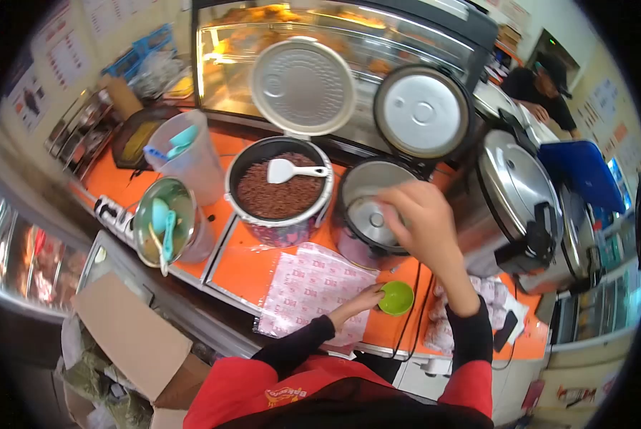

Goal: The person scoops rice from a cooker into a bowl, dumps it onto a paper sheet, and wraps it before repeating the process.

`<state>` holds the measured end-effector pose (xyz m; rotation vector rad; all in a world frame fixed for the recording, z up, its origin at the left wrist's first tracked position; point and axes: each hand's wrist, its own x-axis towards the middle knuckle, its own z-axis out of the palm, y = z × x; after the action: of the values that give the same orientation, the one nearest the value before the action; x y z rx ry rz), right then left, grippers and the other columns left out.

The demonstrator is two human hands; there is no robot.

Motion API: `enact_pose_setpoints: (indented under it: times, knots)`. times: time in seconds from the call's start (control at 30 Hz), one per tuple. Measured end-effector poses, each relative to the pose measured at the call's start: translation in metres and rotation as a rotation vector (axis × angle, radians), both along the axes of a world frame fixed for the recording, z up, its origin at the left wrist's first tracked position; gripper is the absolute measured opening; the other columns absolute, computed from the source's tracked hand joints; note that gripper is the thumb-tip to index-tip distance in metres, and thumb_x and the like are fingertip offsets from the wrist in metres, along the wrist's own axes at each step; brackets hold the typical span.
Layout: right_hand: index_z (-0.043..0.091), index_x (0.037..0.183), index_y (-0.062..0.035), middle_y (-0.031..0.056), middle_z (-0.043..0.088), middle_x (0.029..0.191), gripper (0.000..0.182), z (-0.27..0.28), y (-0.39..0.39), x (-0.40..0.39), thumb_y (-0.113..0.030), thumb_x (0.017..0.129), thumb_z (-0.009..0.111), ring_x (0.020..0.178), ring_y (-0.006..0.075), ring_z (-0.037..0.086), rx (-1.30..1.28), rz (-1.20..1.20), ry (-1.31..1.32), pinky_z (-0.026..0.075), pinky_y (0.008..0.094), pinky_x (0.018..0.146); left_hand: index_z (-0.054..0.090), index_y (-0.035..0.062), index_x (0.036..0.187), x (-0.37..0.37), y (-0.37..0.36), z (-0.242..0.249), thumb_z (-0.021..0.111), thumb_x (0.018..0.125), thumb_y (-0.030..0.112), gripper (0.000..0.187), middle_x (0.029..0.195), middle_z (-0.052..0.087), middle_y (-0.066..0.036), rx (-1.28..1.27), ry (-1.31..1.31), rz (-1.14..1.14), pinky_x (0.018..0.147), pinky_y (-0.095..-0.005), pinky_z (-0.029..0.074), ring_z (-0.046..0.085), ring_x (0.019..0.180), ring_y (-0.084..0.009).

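Note:
My left hand [365, 298] is closed on the rim of a small green bowl [396, 299], held over the counter's front. My right hand [424, 217] hovers over the right-hand rice cooker [349, 239], fingers bent and thumb apart, with nothing visible between them. Beneath it, a round metal lid [367, 213] with a knob sits inside that cooker; the hand partly covers it. To the left stands an open rice cooker [277, 196] of reddish-brown rice, a white rice paddle [292, 171] lying on top. Printed pink-and-white wrapping paper [313, 289] lies in front.
Left are a clear plastic pitcher [204, 161] and a container of utensils [192, 239]. Large steel pots [506, 200] stand right, near wrapped packets [442, 329]. Behind is a lit food display case [224, 79]. A cardboard box [131, 336] is below left; another person [542, 93] is back right.

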<state>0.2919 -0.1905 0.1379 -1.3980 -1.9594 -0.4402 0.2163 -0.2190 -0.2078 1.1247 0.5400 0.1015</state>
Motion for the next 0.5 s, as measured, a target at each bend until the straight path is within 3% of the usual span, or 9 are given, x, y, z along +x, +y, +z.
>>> enact_pose_setpoints:
  times: [0.07,0.1,0.2,0.23,0.3,0.37,0.4,0.43,0.5]
  knots:
    - [0.059,0.091,-0.0101,0.0061,0.06,0.08,0.016,-0.037,0.077,-0.016,-0.018,0.077,0.062,0.079,0.0245,0.057,-0.227,0.073,-0.114,0.043,0.0367,0.07,0.049,0.0076,0.125,-0.037,0.021,0.028,0.035,0.091,0.033,0.045,0.105,0.061,-0.014,-0.193,-0.041,-0.023,0.062,-0.0368,0.052,0.063,0.09,-0.0249]
    - [0.058,0.101,-0.0084,0.0073,0.059,0.08,0.027,-0.067,0.118,-0.019,-0.019,0.077,0.064,0.081,0.0258,0.057,-0.258,0.073,-0.197,0.043,0.0375,0.071,0.049,0.0093,0.126,-0.058,0.032,0.049,0.033,0.092,0.04,0.049,0.108,0.06,-0.014,-0.283,-0.064,-0.039,0.063,-0.0356,0.052,0.062,0.093,-0.0258]
    - [0.058,0.103,-0.0047,0.0065,0.062,0.092,0.037,-0.154,0.214,-0.034,-0.034,0.08,0.059,0.092,0.0229,0.054,-0.202,-0.216,-0.602,0.037,0.0367,0.082,0.048,0.0116,0.127,-0.107,0.06,0.111,0.032,0.089,0.056,0.061,0.11,0.061,-0.012,-0.68,-0.298,0.164,0.066,-0.035,0.05,0.062,0.094,-0.0245]
    - [0.058,0.105,-0.0046,0.0086,0.063,0.092,0.041,-0.169,0.231,-0.041,-0.039,0.082,0.055,0.092,0.0231,0.054,-0.299,-0.242,-0.634,0.035,0.0366,0.085,0.048,0.0114,0.127,-0.12,0.07,0.122,0.031,0.089,0.057,0.061,0.112,0.06,-0.012,-0.693,-0.346,0.2,0.069,-0.0375,0.05,0.062,0.096,-0.0257]
    - [0.059,0.103,-0.0036,0.0118,0.065,0.09,0.038,-0.189,0.259,-0.054,-0.036,0.084,0.053,0.086,0.0247,0.059,-0.502,-0.277,-0.64,0.04,0.0374,0.08,0.048,0.011,0.127,-0.142,0.088,0.134,0.029,0.09,0.058,0.062,0.117,0.059,-0.013,-0.731,-0.444,0.269,0.075,-0.0427,0.05,0.061,0.101,-0.0279]
    - [0.06,0.096,-0.0041,0.0124,0.065,0.086,0.03,-0.215,0.288,-0.053,-0.031,0.084,0.053,0.079,0.0257,0.062,-0.5,-0.344,-0.39,0.043,0.0374,0.073,0.049,0.0101,0.126,-0.161,0.101,0.132,0.028,0.091,0.055,0.061,0.117,0.058,-0.012,-0.655,-0.523,0.354,0.082,-0.0442,0.048,0.058,0.105,-0.0275]
    - [0.061,0.093,-0.0044,0.0127,0.066,0.084,0.027,-0.222,0.298,-0.053,-0.028,0.084,0.053,0.075,0.0262,0.063,-0.503,-0.375,-0.261,0.044,0.0375,0.069,0.049,0.0096,0.126,-0.168,0.106,0.13,0.027,0.092,0.054,0.06,0.118,0.058,-0.012,-0.62,-0.556,0.397,0.086,-0.0449,0.047,0.057,0.108,-0.0273]
    - [0.063,0.081,-0.0082,0.0094,0.066,0.076,0.015,-0.194,0.3,-0.053,-0.021,0.081,0.055,0.065,0.0253,0.064,-0.397,-0.312,-0.408,0.043,0.0364,0.058,0.049,0.0086,0.125,-0.172,0.109,0.13,0.027,0.092,0.054,0.061,0.118,0.058,-0.013,-0.637,-0.535,0.494,0.084,-0.0453,0.048,0.058,0.107,-0.0282]
    - [0.062,0.075,-0.0125,0.0049,0.065,0.069,0.009,-0.134,0.3,-0.061,-0.019,0.078,0.057,0.064,0.0227,0.064,-0.386,-0.303,-0.727,0.042,0.0349,0.059,0.05,0.0066,0.124,-0.178,0.113,0.136,0.025,0.092,0.053,0.062,0.118,0.057,-0.015,-0.671,-0.486,0.683,0.081,-0.0461,0.051,0.058,0.105,-0.03]
